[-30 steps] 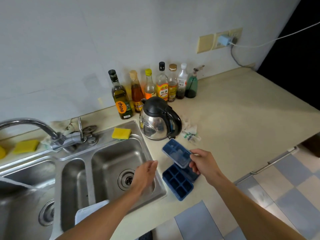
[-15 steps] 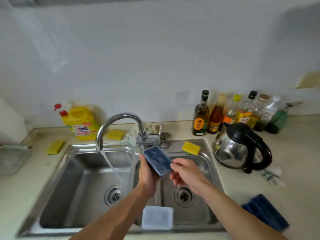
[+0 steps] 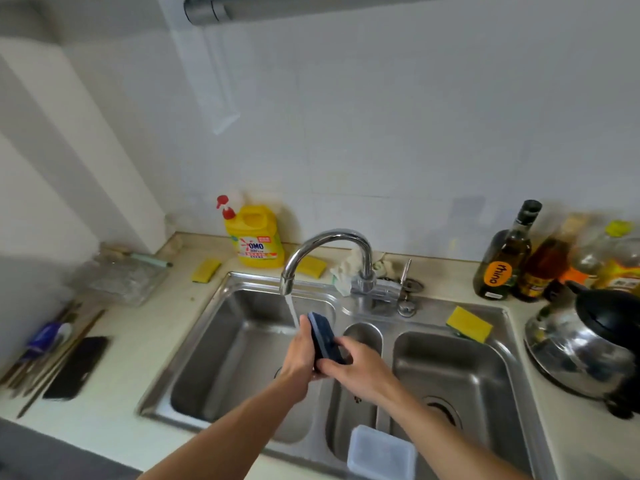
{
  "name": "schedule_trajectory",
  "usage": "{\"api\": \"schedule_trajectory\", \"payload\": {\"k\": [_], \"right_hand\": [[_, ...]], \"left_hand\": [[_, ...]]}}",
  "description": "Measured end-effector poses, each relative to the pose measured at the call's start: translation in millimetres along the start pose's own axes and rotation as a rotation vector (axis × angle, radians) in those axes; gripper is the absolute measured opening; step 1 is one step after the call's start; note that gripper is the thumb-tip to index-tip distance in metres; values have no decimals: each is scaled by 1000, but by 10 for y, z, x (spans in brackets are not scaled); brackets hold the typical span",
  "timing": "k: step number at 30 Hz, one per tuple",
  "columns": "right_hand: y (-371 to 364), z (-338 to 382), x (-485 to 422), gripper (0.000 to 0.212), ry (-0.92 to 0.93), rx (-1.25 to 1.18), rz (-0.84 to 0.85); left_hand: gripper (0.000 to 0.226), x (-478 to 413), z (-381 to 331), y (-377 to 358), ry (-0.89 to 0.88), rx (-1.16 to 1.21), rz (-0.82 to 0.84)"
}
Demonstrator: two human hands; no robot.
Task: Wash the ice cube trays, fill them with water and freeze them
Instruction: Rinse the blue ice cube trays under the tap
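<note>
- Blue plastic ice cube tray [image 3: 323, 337], held up on edge between both hands, above the steel divider where the large left basin meets the small middle one; its far end points toward the tap.
- The left hand [image 3: 299, 355] grips the tray from the left side, palm against it and fingers reaching up along its far end.
- The right hand [image 3: 360, 370] holds the tray's near right end, fingers curled over the edge.
- A curved chrome faucet [image 3: 327, 244] runs a thin stream of water [image 3: 292, 310] that comes down at the left hand's fingertips, just beside the tray's far end; whether it strikes the tray itself cannot be told.
- The stainless steel sink [image 3: 433, 306] has three basins; a translucent white plastic lid [image 3: 381, 452] rests at its near edge, by the middle basin.
- A yellow sponge [image 3: 469, 323] lies on the sink's back right rim.
- A yellow detergent jug [image 3: 256, 237] stands against the wall behind the left basin.
- A steel kettle with a black lid [image 3: 585, 344] sits on the counter to the right, near a dark olive oil bottle [image 3: 504, 261].
- A black phone [image 3: 78, 367] lies on the counter at the far left.
</note>
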State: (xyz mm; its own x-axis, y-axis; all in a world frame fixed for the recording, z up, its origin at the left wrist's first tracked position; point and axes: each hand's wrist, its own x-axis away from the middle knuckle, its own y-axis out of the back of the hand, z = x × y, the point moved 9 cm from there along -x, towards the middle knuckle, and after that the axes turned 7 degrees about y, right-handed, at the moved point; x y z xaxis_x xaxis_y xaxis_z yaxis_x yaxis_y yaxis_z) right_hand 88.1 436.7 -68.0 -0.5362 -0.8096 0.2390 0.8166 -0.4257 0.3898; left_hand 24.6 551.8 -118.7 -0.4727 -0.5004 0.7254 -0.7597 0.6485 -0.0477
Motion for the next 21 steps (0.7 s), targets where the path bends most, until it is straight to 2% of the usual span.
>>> {"api": "schedule_trajectory", "payload": {"k": [3,8,11,13,18,21], "right_hand": [[-78,28,-144,47,-44,-66,-9],[-258,12,-598,30,-138,-102,-50],[-405,-32,-874,36,-203,-166,-137],[-486,-66,-1029,39,-237,-175,-182],[-588,-135,-1264,21,-282,-234,-283],[-604,-169,-1313,20,-303,-245,-340]], "left_hand": [[53,-181,-20,63,66,0,11],[66,-642,-159,253,154,-62,33],[71,-957,-323,371,168,-161,58],[64,-1165,-448,436,130,-255,66],[36,-1458,-592,435,77,-409,151],[31,-1530,-661,421,31,-516,176]]}}
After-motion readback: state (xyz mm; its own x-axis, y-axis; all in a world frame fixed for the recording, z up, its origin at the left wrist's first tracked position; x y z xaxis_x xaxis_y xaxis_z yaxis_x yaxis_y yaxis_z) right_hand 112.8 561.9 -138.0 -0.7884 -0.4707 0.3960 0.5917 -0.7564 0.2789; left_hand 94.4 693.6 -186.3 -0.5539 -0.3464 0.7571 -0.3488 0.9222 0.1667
